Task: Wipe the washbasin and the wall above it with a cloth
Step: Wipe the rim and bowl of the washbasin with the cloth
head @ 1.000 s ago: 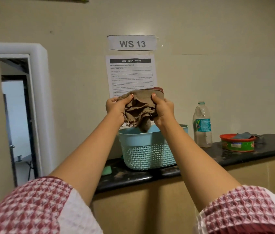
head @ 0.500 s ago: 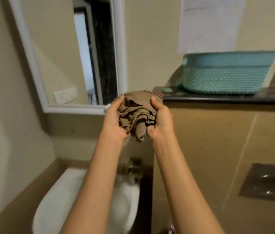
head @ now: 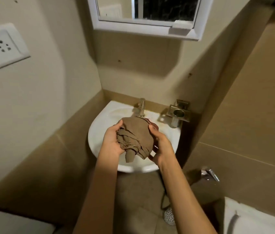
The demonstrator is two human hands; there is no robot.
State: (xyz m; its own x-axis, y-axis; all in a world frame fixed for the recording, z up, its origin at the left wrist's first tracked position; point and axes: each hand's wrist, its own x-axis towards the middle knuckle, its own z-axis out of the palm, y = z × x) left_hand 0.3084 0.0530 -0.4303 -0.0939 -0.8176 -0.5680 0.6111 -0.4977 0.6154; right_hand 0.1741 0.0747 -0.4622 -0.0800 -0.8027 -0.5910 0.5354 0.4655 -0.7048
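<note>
My hands, left (head: 112, 142) and right (head: 161, 147), both grip the bunched brown cloth (head: 134, 137) above the white washbasin (head: 99, 130). The tap (head: 141, 108) stands just behind it. One cloth end hangs toward me.

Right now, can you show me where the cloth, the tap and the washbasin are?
cloth (head: 134, 139), head view, on its bunched brown middle.
tap (head: 141, 107), head view, on its upright metal body.
washbasin (head: 99, 130), head view, on its bare white left rim.

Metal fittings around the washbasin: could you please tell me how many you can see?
2: the tap at the back rim of the washbasin, and a wall-mounted holder to its right. Others may sit behind the cloth.
</note>
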